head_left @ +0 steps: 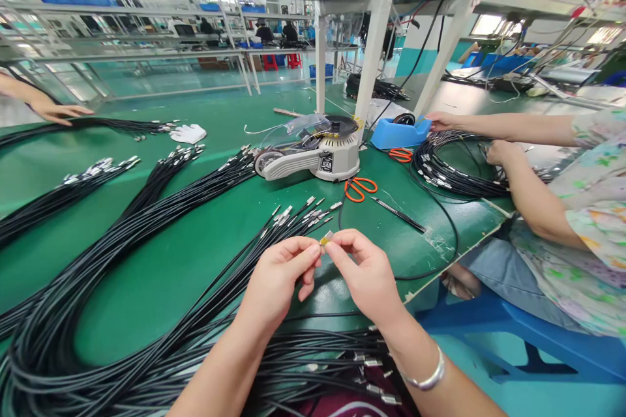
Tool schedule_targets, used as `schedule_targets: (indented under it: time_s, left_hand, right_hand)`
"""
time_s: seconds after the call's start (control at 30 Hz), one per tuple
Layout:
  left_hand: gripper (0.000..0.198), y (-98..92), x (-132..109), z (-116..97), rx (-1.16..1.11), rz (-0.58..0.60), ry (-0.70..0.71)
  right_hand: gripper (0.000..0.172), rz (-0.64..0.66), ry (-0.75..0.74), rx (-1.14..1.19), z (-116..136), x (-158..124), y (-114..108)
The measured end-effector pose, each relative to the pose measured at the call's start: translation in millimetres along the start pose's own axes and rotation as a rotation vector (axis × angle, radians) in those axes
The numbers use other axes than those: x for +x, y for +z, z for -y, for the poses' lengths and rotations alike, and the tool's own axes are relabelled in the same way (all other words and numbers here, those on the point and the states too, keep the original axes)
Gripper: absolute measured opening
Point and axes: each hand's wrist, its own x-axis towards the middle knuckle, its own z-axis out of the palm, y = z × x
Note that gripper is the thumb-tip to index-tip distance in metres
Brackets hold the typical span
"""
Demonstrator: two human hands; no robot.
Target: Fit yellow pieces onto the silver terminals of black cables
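Both forearms enter at the bottom edge of the frame and converge toward the center. The left forearm (215,368) slopes up and to the right; the right forearm (435,371) slopes up and to the left. The left hand (278,277) pinches with thumb and index finger, remaining fingers curled below. The right hand (366,273) mirrors this pinch; its lower fingers are hidden. Both thumbs are uppermost, their tips close together. Both wrists are bare of sleeves.
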Motion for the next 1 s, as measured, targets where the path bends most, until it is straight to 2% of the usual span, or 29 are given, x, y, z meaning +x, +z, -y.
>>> schedule_targets:
  time_s: [0.2,0.3,0.4,0.47,0.6,0.67,0.77,0.87,1.0]
  left_hand:
    - [0.022,-7.9,-3.7,-9.7,-0.087,0.217,-0.194]
    - [0.022,-12.9,-5.6,-9.3,-0.112,0.349,-0.288]
    - [0.023,-15.2,-6.4,-7.9,-0.123,0.454,-0.351]
    - [0.024,-12.7,-6.1,-7.9,-0.064,0.414,-0.305]
    - [0.02,0.8,-4.8,-7.7,0.316,0.074,0.035]
    - [0.016,7.1,-4.6,-5.6,0.516,-0.048,0.194]
    - [0.013,11.1,-5.0,-0.3,0.691,-0.065,0.338]
    - [0.014,10.6,-5.2,4.3,0.753,-0.06,0.371]
    - [0.015,10.2,-4.7,6.0,0.84,-0.008,0.452]
  right_hand:
    - [0.003,0.166,-0.161,0.007,4.2,9.7,-15.7]
    - [0.01,0.348,-0.224,0.016,9.7,15.4,-25.5]
    - [0.009,0.52,-0.268,0.005,13.9,19.6,-32.6]
    - [0.009,0.51,-0.236,0.002,13.6,21.3,-36.6]
    - [0.019,0.346,0.029,0.106,7.0,21.1,-46.6]
    - [0.023,0.304,0.139,0.124,4.3,19.5,-51.1]
    - [0.013,0.283,0.092,-0.004,3.6,17.6,-53.2]
    - [0.011,0.256,-0.008,-0.094,5.4,17.1,-50.6]
    - [0.012,0.262,-0.048,-0.127,8.2,16.3,-49.3]
